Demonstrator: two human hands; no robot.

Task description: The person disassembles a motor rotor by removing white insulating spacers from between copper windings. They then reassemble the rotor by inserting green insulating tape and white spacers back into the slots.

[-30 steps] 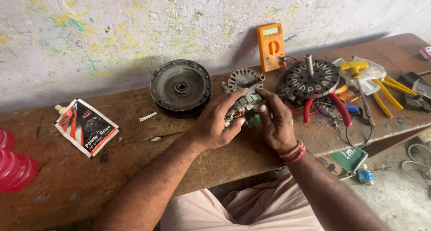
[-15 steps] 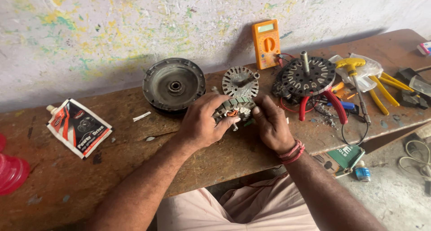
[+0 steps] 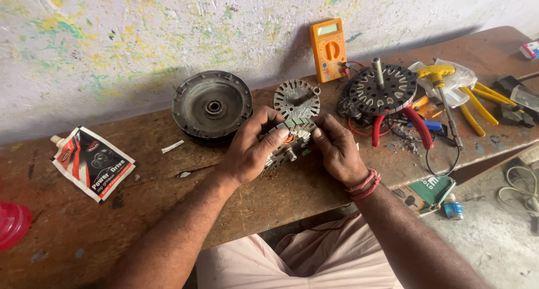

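Both hands, left and right, each grip tight around a wound stator over the bench.

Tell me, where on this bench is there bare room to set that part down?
The widest bare patch of the wooden bench lies between the grease pouch and the left hand, in front of the round motor cover. Right of the right hand it is crowded: the black stator, red-handled pliers, yellow tools and wires.
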